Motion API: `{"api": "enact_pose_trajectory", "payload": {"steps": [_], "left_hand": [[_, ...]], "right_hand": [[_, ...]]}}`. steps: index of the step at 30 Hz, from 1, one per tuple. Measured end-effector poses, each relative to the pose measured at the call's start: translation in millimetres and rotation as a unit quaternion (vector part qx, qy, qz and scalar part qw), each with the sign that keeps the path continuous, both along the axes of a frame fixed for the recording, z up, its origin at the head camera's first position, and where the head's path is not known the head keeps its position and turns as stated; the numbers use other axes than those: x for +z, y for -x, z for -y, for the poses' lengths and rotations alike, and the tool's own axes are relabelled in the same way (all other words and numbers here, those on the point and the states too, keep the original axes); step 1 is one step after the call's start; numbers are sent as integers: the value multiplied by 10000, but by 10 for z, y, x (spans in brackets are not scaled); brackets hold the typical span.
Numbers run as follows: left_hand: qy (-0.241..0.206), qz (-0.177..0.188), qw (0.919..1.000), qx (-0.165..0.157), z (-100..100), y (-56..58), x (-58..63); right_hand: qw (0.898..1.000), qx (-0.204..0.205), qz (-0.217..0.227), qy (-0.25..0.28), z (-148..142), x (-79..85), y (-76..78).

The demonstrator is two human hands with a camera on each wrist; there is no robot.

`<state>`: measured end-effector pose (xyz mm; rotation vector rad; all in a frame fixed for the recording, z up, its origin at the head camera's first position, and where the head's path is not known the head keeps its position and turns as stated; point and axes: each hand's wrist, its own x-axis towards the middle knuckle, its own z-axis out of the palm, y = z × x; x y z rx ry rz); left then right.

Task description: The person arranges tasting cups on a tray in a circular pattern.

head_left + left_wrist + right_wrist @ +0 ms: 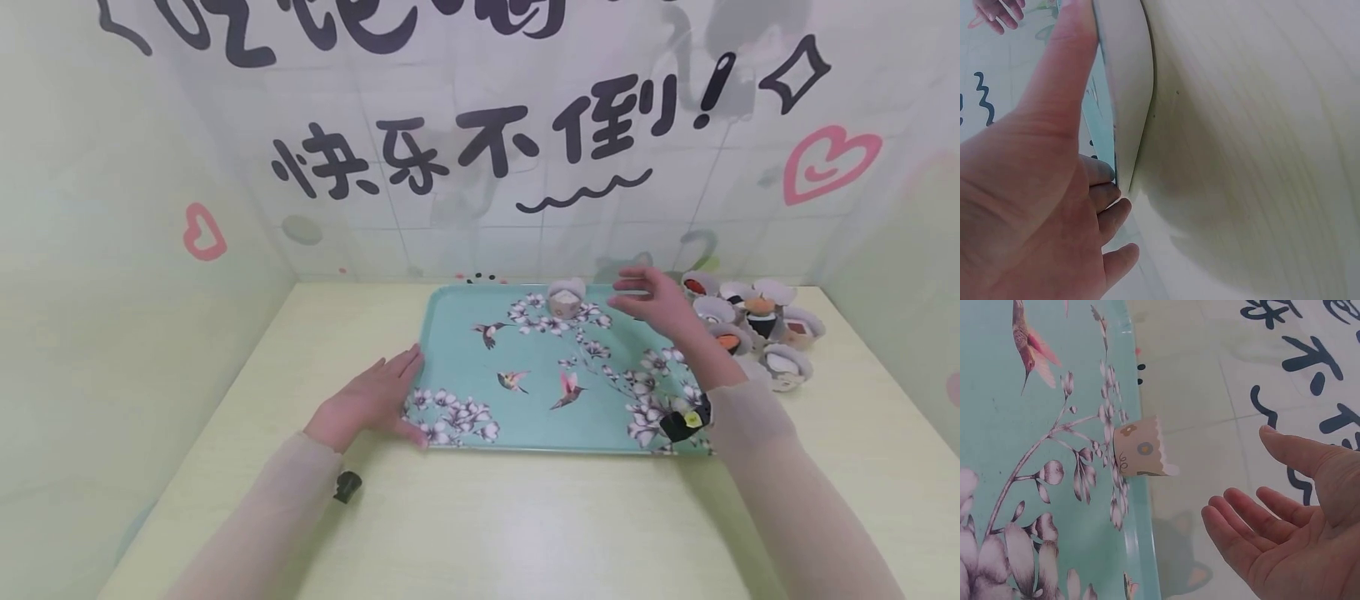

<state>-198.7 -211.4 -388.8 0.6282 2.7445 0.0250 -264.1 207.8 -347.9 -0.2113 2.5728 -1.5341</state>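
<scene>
A light teal tray (465, 350) printed with birds and blossoms lies on the table. My left hand (372, 396) rests along its left edge, fingers extended and thumb at the near corner; in the left wrist view, the fingertips (1110, 194) meet the tray's rim. One small paper cup (565, 300) with pale contents stands upright near the tray's back edge. Its flower-patterned side and wavy rim show in the right wrist view. To the right of this cup, my right hand (656, 304) hovers over the tray's back right part, fingers loosely spread and holding nothing.
Several similar paper cups (783, 367) with differently coloured fillings cluster on the table just right of the tray. Behind the tray rises a wall (480, 242) with printed characters and hearts. Side walls flank the pale wooden table (525, 525).
</scene>
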Motion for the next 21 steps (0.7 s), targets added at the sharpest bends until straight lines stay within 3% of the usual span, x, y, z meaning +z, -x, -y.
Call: {"api": "enact_pose_trajectory", "payload": {"steps": [21], "left_hand": [[57,-100,9999,-32,0,-7,13]], "right_hand": [[9992,116,-295,-236,-140,1,-429]]}}
